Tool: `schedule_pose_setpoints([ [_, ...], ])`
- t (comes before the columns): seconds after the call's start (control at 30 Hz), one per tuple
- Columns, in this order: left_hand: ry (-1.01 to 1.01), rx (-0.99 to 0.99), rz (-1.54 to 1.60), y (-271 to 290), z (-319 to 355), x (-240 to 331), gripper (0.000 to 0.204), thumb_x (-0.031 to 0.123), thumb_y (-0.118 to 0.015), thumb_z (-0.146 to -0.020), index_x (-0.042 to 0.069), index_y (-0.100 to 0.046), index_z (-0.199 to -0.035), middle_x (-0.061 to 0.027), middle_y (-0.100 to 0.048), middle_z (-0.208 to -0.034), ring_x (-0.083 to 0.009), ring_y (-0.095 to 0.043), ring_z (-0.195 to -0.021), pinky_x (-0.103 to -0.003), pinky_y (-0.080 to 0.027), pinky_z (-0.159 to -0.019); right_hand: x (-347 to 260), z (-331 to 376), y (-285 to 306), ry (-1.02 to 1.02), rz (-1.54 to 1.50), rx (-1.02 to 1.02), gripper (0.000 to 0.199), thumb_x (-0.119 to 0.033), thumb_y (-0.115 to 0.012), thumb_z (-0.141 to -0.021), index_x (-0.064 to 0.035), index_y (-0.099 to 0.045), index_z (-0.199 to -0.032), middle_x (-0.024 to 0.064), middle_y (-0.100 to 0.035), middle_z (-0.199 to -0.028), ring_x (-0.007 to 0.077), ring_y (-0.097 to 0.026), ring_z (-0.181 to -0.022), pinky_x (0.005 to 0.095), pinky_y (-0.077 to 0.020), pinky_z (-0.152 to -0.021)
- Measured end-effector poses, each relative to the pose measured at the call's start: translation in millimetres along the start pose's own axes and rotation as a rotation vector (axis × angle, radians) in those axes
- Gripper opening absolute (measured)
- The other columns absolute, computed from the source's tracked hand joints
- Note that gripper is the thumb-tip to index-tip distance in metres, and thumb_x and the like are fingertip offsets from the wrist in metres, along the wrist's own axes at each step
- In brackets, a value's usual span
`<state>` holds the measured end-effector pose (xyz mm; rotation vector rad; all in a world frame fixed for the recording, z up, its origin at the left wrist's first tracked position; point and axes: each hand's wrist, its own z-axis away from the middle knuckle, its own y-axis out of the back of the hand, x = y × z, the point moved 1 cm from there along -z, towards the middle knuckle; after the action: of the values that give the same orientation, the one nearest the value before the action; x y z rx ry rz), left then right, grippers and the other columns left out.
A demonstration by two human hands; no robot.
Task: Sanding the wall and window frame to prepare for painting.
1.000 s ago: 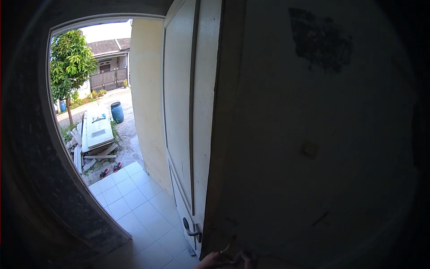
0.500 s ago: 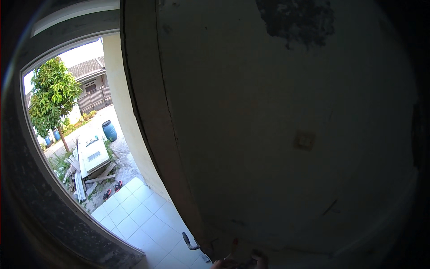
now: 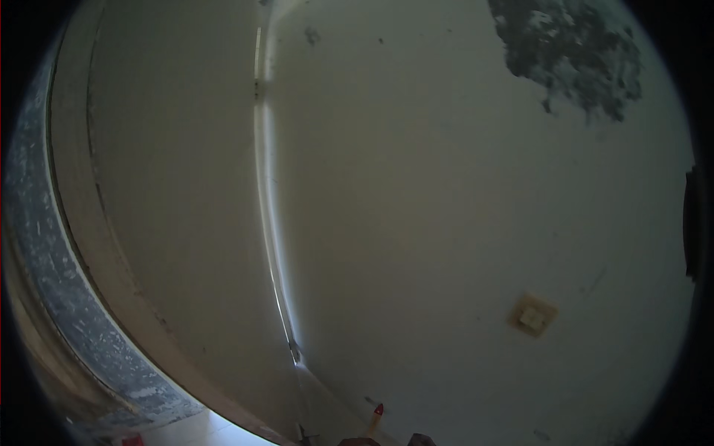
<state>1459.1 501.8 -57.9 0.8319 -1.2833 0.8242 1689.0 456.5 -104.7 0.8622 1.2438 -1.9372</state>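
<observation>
At the lower edge, only the top of a hand (image 3: pixel 358 442) shows; I take it for my right hand. Its fingers appear closed around a thin tan stick with a red tip (image 3: pixel 376 418), whose exact kind I cannot make out. A dark fingertip-like shape (image 3: pixel 422 440) is cut off beside it. To the left stands a pale door panel (image 3: pixel 178 171). Near its bottom, a small dark piece (image 3: pixel 303 435), possibly a handle, is mostly cut off. My left hand cannot be singled out.
A narrow strip of light (image 3: pixel 262 156) runs down between the panel and the wall (image 3: pixel 416 208). That wall carries a square switch (image 3: pixel 532 316) and a dark, peeling patch (image 3: pixel 569 56). Blue-grey door frame (image 3: pixel 44 193) curves along the left, above pale floor tiles (image 3: pixel 195 430).
The door has swung toward its frame, hiding the bright outdoor view. A strip of light now shows beside the panel. The switch and dark patch sit farther right and lower.
</observation>
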Motion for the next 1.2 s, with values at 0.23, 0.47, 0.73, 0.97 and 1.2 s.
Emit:
schedule_pose_setpoints([
  [0.23,-0.064,0.013,-0.112,-4,-48,-18,0.024,0.023,-0.073,-0.088,0.008,-0.070,-0.106,-0.0090,-0.069,-0.100,-0.0161,-0.064,-0.091,-0.030,-0.052,-0.081,-30,-55,18,-0.076,0.344,0.173,0.024,-0.025,-0.059,-0.094,-0.0090,-0.059,-0.076,0.0047,-0.055,-0.064,0.0167,-0.050,-0.053,0.0312,-0.0423,-0.052],
  [0.47,0.084,0.119,-0.087,-6,-61,-21,0.023,0.019,-0.072,-0.089,0.006,-0.070,-0.108,-0.0117,-0.069,-0.106,-0.0227,-0.064,-0.098,-0.036,-0.052,-0.086,-17,-105,25,-0.012,0.537,-0.087,0.026,-0.027,-0.060,-0.092,-0.0125,-0.059,-0.070,0.0040,-0.055,-0.067,0.0170,-0.050,-0.057,0.0322,-0.0433,-0.055],
  [0.73,0.069,0.256,-0.014,4,-68,-32,0.026,0.024,-0.071,-0.091,0.007,-0.070,-0.111,-0.0089,-0.068,-0.106,-0.0168,-0.064,-0.086,-0.030,-0.054,-0.073,10,-117,30,0.086,0.729,-0.234,0.030,-0.031,-0.063,-0.088,-0.0135,-0.058,-0.065,0.0030,-0.056,-0.071,0.0176,-0.051,-0.064,0.0346,-0.0454,-0.060],
  [0.97,-0.062,0.309,-0.039,8,-78,-53,0.023,0.022,-0.071,-0.090,0.008,-0.071,-0.108,-0.0048,-0.068,-0.102,-0.0137,-0.062,-0.078,-0.029,-0.054,-0.068,-10,-119,16,0.112,0.813,-0.189,0.028,-0.034,-0.064,-0.086,-0.0090,-0.061,-0.075,0.0019,-0.057,-0.073,0.0173,-0.053,-0.069,0.0366,-0.0471,-0.064],
  [1.2,-0.001,0.448,0.166,1,-87,-21,0.030,0.017,-0.072,-0.089,0.009,-0.064,-0.117,-0.0050,-0.063,-0.098,-0.0132,-0.060,-0.075,-0.028,-0.052,-0.065,-34,-88,-12,0.069,0.805,-0.161,0.029,-0.034,-0.064,-0.086,-0.0053,-0.067,-0.090,0.0011,-0.057,-0.075,0.0165,-0.053,-0.071,0.0372,-0.0478,-0.065],
])
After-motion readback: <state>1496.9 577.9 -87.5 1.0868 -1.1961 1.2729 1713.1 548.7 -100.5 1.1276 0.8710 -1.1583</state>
